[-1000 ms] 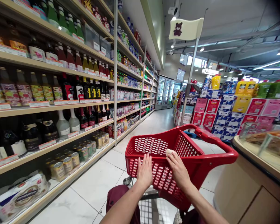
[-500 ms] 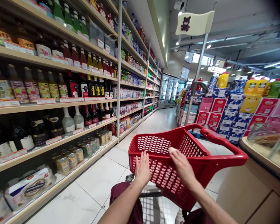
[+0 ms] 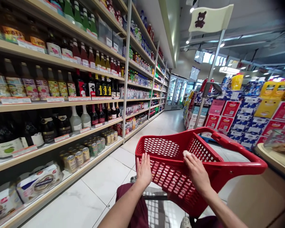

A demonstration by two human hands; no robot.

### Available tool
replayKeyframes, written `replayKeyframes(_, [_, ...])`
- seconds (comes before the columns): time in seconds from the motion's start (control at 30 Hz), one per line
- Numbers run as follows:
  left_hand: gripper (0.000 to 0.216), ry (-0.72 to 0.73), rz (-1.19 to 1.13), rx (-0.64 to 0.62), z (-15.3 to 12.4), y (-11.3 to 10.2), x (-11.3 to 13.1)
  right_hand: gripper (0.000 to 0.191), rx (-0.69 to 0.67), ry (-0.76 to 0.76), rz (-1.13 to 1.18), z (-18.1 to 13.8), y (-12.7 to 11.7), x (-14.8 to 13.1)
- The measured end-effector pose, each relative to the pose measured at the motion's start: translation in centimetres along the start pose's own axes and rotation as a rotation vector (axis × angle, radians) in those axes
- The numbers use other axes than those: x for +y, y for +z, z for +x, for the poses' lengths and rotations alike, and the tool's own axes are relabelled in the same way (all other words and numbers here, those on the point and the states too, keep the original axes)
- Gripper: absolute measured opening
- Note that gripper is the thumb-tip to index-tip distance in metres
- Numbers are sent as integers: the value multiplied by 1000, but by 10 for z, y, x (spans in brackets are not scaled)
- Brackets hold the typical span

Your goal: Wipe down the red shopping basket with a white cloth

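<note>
Left hand (image 3: 144, 169) lies flat and unclenched on the near wall of the red basket (image 3: 161, 147), which stands mid-aisle. Right hand (image 3: 197, 172) presses a white wad (image 3: 186, 153) on the near rim; whether it pinches the wad I cannot tell. The far rim is untouched.

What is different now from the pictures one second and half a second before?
The right hand, with a small white piece under its fingers, slid a little to the right along the near rim of the red basket. Half a second ago the piece was hidden. The whole scene shifted slightly right in the picture. The left hand stayed flat and open on the basket's near wall.
</note>
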State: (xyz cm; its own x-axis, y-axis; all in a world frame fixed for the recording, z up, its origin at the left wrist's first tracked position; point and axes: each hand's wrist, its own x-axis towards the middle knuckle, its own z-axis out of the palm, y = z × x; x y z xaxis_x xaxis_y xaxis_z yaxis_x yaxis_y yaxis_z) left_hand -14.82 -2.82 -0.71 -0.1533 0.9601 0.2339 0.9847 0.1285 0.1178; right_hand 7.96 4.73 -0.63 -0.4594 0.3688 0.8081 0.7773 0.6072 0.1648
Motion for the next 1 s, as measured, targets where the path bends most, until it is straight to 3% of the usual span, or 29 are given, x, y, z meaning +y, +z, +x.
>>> replayKeyframes(0.13, [72,74,8,11,-2,0,5,45,60,-33,55,5,18,-31])
replayKeyframes(0.23, [70,94,23,2,-2,-1,4,43,31,-108,94,11,30,-50])
replayKeyframes(0.43, [79,-24,24,-9,1,4,-10,52,2,24,63,0,17,-6])
replayKeyframes(0.57, [76,-20,-15,5,0,2,-11,53,4,-32,189,11,36,-54])
replayKeyframes(0.7, [67,121,-180,109,6,-13,1,63,-105,8,346,30,44,-100])
replayKeyframes(0.87, [56,354,-369,73,22,-14,34,78,-221,91,443,29,20,-73])
replayKeyframes(1.0, [46,297,-336,167,33,0,54,73,-204,69,242,20,4,-31])
